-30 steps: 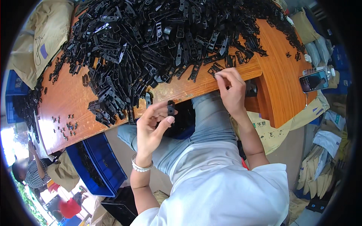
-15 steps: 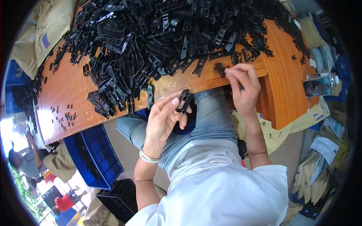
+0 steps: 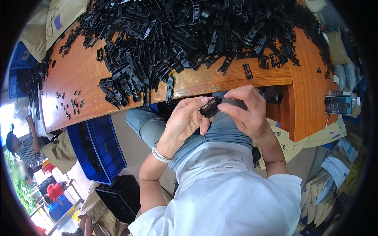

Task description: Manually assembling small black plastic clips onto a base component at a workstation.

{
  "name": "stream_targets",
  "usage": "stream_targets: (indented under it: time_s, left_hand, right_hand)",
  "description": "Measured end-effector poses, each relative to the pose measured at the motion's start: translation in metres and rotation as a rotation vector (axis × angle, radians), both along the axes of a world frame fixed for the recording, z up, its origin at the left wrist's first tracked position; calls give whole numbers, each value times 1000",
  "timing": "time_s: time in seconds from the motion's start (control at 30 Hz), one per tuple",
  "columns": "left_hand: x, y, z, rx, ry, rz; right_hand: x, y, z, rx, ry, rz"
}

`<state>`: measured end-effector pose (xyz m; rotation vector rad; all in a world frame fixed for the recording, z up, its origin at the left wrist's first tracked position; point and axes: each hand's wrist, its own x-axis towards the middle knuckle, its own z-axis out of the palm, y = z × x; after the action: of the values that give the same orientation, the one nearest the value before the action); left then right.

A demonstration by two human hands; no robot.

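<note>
Over my lap, my left hand (image 3: 186, 118) grips a small black plastic clip-like part (image 3: 210, 107) between thumb and fingers. My right hand (image 3: 249, 111) is beside it on the right, thumb and forefinger apart, one fingertip close to the part's right end; whether it touches I cannot tell. Nothing shows between the right fingers. On the table edge above that hand lies a separate black frame-shaped part (image 3: 247, 71). Another long black part (image 3: 169, 89) lies near the table edge above my left hand.
A large heap of black plastic parts (image 3: 173, 39) covers the back of the wooden table (image 3: 86, 86). Several tiny dark pieces (image 3: 75, 104) lie at left. Below stand a blue crate (image 3: 110, 145) and a black crate (image 3: 122, 200). A phone (image 3: 338, 104) is at right. People are at far left.
My right hand has let go of the black frame-shaped part on the table edge and come down to the part in my left hand. The view has shifted slightly.
</note>
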<state>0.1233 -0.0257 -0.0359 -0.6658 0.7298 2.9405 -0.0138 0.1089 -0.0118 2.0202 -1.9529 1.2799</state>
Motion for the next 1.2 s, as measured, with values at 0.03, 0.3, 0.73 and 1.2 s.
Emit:
stream_targets:
  time_s: [0.03,0.3,0.73,1.2]
  left_hand:
    - [1,1,1,1,-3,7]
    - [2,1,1,37,2,-35]
    - [2,19,3,-711,181,221]
    - [15,-2,8,-1459,-2,221]
  right_hand:
    - [1,0,1,16,60,-26]
    - [0,-5,-3,76,-23,80]
    - [25,1,-1,61,-242,-230]
    - [21,9,-12,-110,-315,-109]
